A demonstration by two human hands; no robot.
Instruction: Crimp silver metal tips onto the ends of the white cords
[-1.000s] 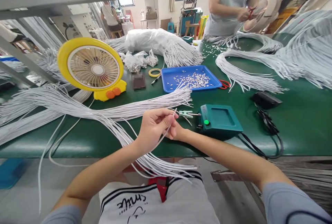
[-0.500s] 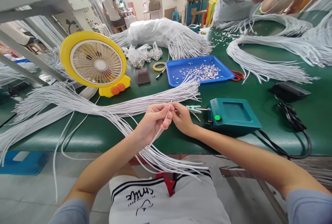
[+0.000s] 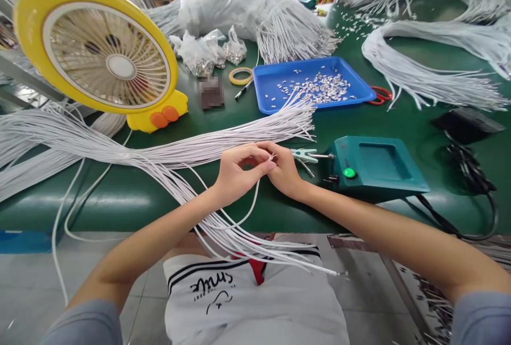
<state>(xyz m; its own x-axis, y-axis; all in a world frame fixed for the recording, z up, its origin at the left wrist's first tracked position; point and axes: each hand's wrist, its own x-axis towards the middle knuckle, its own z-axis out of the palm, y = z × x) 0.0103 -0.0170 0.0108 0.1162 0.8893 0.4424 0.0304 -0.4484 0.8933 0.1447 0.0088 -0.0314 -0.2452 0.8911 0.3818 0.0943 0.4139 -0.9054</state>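
Over the near side of the table, my two hands meet at the end of one thin white wire (image 3: 254, 201). Thumb and fingers of my left hand (image 3: 238, 172) pinch it close to its tip, and its free length curves down below. My right hand (image 3: 284, 172) is closed at the same tip, its fingers partly hidden behind the left ones. Just beyond the hands lies a bundle of white wires (image 3: 199, 145); some of its strands hang over the table edge. A green box with a lit button (image 3: 379, 166) stands right of my right hand, a pale clip (image 3: 304, 154) at its side.
A blue tray (image 3: 261, 92) holds many small metal pieces, with red scissors (image 3: 381, 96) beside it. A yellow fan (image 3: 30, 31) stands at left. Tape (image 3: 240, 75), a pen (image 3: 243, 91), plastic bags (image 3: 235, 49) and more wire bundles (image 3: 287, 31) lie farther back.
The view has tipped down and come closer to the table. My fingers have shifted on the wire's tip, and the wire now bends in a loose curve rather than running straight.
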